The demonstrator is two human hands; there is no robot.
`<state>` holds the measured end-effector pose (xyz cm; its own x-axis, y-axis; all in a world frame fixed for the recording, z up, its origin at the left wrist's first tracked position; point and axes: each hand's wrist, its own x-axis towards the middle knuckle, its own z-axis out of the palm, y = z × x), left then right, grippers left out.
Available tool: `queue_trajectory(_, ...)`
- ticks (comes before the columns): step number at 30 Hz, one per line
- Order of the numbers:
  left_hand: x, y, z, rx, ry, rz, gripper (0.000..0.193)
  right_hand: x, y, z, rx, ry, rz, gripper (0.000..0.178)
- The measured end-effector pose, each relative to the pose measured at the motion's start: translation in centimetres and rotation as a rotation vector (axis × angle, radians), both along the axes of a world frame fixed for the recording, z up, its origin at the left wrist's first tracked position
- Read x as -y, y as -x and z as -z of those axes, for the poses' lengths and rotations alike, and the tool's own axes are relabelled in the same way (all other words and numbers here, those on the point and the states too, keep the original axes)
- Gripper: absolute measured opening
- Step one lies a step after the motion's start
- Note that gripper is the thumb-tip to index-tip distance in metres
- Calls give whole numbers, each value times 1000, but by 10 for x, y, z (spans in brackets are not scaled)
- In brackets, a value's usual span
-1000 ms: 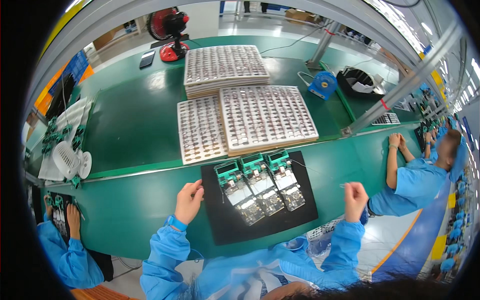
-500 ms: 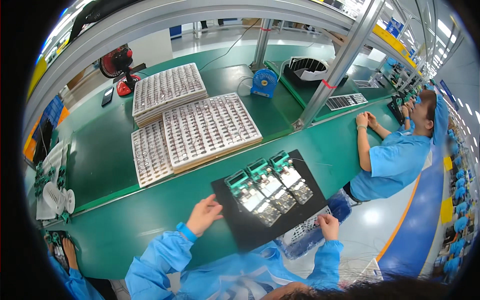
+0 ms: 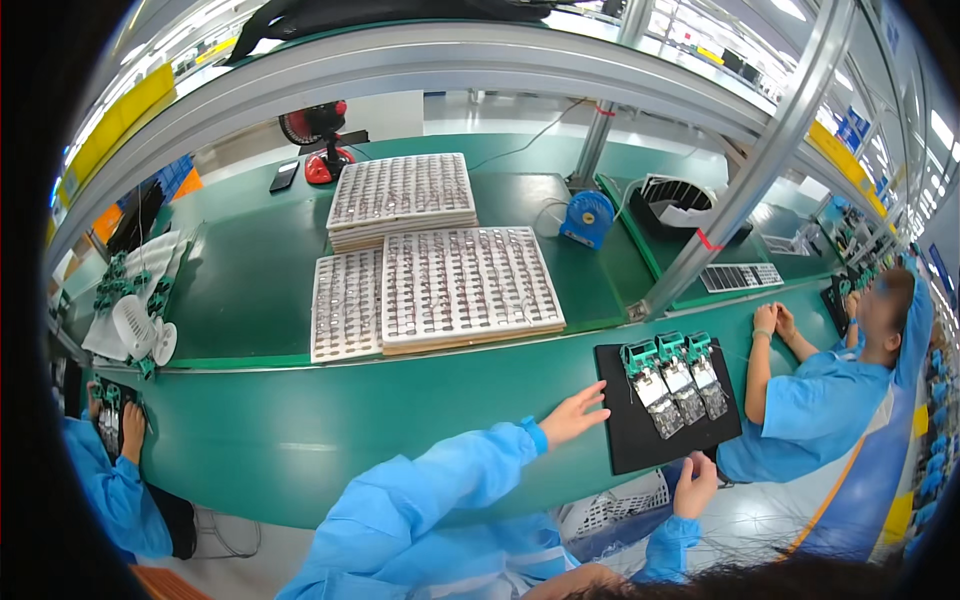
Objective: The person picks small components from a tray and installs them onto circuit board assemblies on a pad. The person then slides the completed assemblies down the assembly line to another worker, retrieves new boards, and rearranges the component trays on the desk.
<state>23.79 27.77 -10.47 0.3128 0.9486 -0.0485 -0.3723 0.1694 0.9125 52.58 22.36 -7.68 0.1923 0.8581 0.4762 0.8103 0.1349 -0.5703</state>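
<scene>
A black rectangular board (image 3: 630, 440) lies on the green bench at the right, bearing three circuit-board assemblies (image 3: 677, 388) side by side. Each has a green part at its far end, a white middle and a dark board at the near end. My left hand (image 3: 577, 414) reaches to the left edge of the black board, fingers stretched and apart, holding nothing; whether the fingertips touch it I cannot tell. Just off the board's near edge is my right hand (image 3: 695, 487), its fingers loosely bent and apart, with nothing seen in it.
White trays (image 3: 470, 285) filled with rows of small wired parts are stacked behind the bench's front strip. Beside them stand a blue fan (image 3: 587, 219) and a metal post (image 3: 745, 160). A co-worker (image 3: 820, 390) sits close at the right; another person's hands (image 3: 132, 430) work at far left.
The black board with its assemblies now lies farther right in view, squarer to the bench. My left hand has followed rightward, while the whole view has turned.
</scene>
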Motion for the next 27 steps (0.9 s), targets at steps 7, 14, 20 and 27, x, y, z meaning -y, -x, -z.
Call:
queue_trajectory(7, 46, 37, 17, -243, -123, 42, 46, -3, 107, -68, -251, 307, -376, 6)
queue_trajectory(14, 112, 108, -13, -453, -122, 143, 28, -72, 205, -110, 10, 183, -763, 7)
queue_trajectory(20, 117, 115, -5, -247, -218, 119, 28, -198, 298, -108, 90, -10, -825, 6)
queue_trajectory(27, 116, 108, 0, -276, -313, 116, 28, -291, 357, -78, 366, -86, -635, 7)
